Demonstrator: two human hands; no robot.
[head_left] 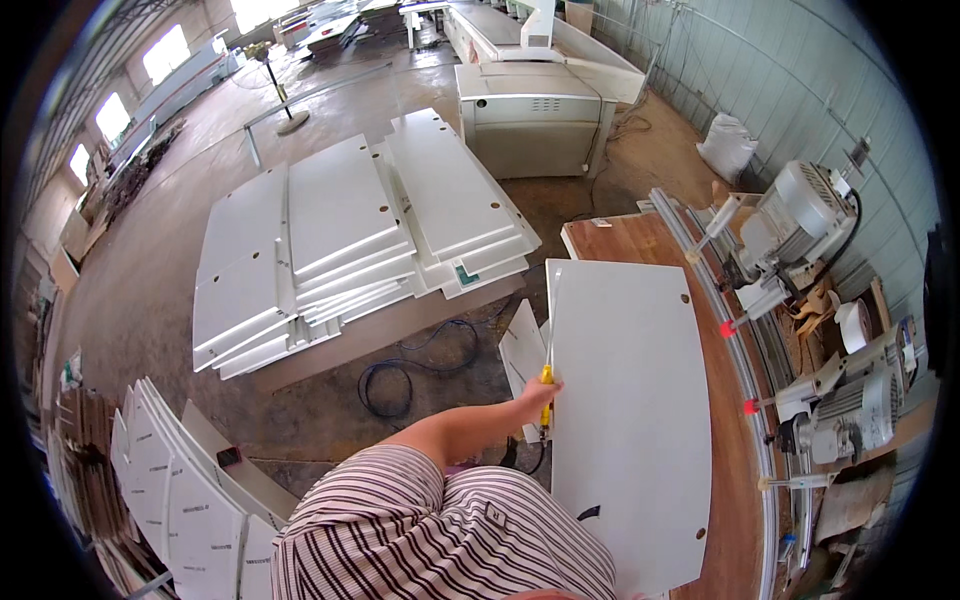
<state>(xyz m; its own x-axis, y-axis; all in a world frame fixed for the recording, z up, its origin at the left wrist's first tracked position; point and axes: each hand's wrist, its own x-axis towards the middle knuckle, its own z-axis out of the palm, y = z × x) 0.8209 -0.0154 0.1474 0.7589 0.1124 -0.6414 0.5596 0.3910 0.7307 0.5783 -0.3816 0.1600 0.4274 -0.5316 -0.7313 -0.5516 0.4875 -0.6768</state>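
My left hand (538,398) is closed around a yellow air blow gun (546,376) at the left edge of a large white panel (630,390). Its thin nozzle points away from me along that edge, and a dark hose hangs from its lower end. The panel lies flat on a brown wooden bench top (728,450) and has round brown holes near its right corners. Of my right hand nothing can be made out; a small patch of skin shows at the bottom rim, too little to identify.
Stacks of white panels (340,210) lie on the floor ahead to the left. A blue hose (385,385) coils beside them. Clamp rails with motors (805,205) line the bench's right side. More boards (190,500) lean at lower left, and a large white machine (530,125) stands beyond.
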